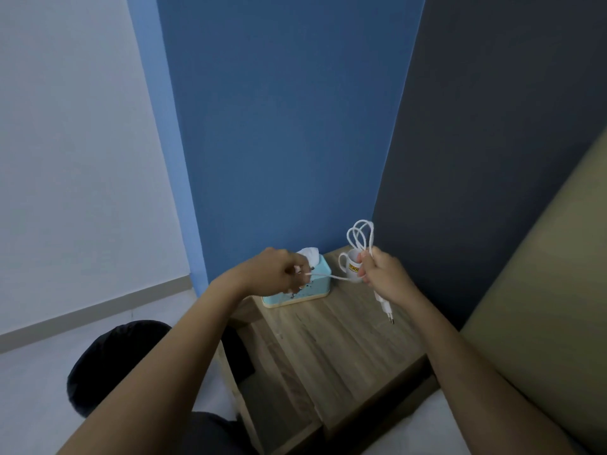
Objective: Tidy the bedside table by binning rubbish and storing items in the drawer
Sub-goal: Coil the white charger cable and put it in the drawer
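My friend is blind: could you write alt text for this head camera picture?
Two bare hands wind a white charger cable: the right hand holds the loops, the left hand pulls the free end taut. Below, a wooden bedside table holds a blue tissue box and a white mug.

Two bare forearms come up from the bottom edge, no sleeves anywhere along them, no watch or band at either wrist. The left hand [274, 272] wears no ring, and its fingertips [297, 269] show pale nails. The right hand [382, 275] is just as plain. Below the forearms, dark trousers [108, 359] cover a bent knee.
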